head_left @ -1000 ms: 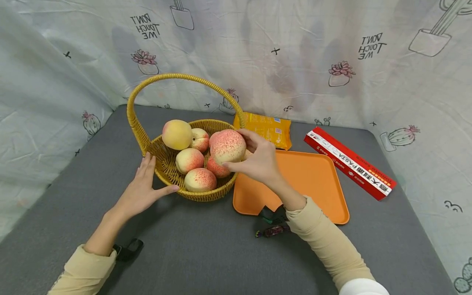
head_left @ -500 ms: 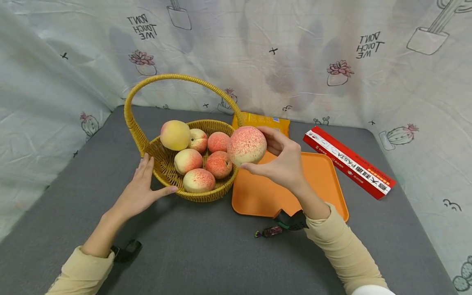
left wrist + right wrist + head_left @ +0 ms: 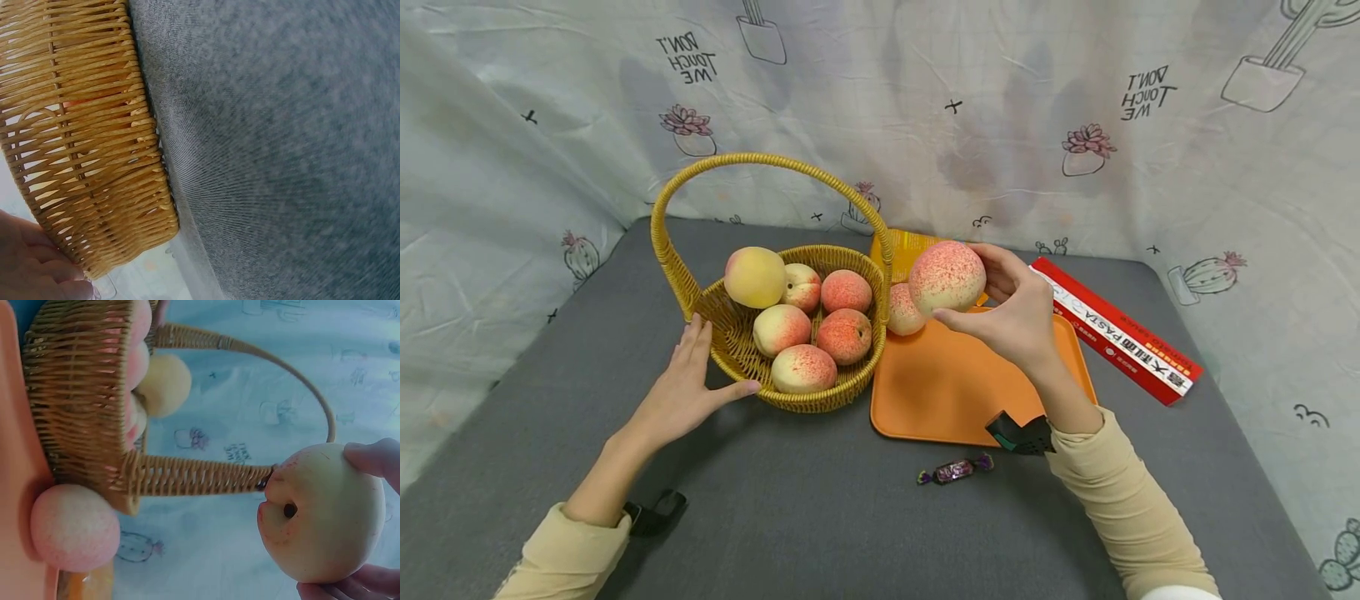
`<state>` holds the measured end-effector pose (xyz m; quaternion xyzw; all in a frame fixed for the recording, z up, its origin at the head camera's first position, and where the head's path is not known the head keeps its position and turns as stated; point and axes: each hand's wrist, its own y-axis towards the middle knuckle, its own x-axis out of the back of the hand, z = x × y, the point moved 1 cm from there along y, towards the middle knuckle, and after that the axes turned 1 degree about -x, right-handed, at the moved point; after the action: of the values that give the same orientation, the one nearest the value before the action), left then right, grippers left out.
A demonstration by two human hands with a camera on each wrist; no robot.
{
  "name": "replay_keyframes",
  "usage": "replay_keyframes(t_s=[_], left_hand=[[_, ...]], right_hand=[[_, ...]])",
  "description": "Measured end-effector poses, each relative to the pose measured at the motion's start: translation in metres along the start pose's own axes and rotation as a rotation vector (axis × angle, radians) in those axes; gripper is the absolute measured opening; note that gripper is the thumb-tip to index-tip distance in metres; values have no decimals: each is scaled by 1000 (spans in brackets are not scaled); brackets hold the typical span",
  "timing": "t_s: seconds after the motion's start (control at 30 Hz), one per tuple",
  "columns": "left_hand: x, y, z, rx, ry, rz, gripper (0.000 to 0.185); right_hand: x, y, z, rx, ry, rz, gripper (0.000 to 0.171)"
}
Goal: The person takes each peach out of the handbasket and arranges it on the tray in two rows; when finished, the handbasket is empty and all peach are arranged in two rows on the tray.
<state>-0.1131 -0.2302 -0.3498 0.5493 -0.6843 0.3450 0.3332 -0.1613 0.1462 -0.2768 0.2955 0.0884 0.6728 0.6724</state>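
My right hand [image 3: 1011, 312] holds a large peach [image 3: 947, 277] in the air above the orange tray [image 3: 940, 408], thumb on one side and fingers on the other. In the right wrist view the held peach [image 3: 325, 515] shows its dark stem hollow. A yellow wicker basket [image 3: 820, 402] with a tall handle stands left of the tray, several peaches [image 3: 803, 369] inside it. A yellower peach [image 3: 755, 277] sits at its left rim. Against the basket's side, my left hand [image 3: 681, 392] rests with straight fingers and its thumb at the rim. Another peach [image 3: 906, 310] lies on the tray beside the basket.
A wrapped candy [image 3: 955, 472] lies in front of the tray on the grey table [image 3: 820, 517]. Behind the tray is an orange-yellow packet [image 3: 898, 243], partly hidden. A long red pasta box [image 3: 1120, 337] lies at the right. A printed cloth [image 3: 985, 150] hangs behind.
My right hand has carried the large peach rightward from over the basket to above the tray, uncovering the peach beside the basket. The left hand stays at the basket.
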Motion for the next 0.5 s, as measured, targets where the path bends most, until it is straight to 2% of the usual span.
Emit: replay_keyframes(t_s=[0.5], left_hand=[[0,-1,-1,-2,4,-3,117]], right_hand=[[3,-2,-19,-170,-80,29,72]])
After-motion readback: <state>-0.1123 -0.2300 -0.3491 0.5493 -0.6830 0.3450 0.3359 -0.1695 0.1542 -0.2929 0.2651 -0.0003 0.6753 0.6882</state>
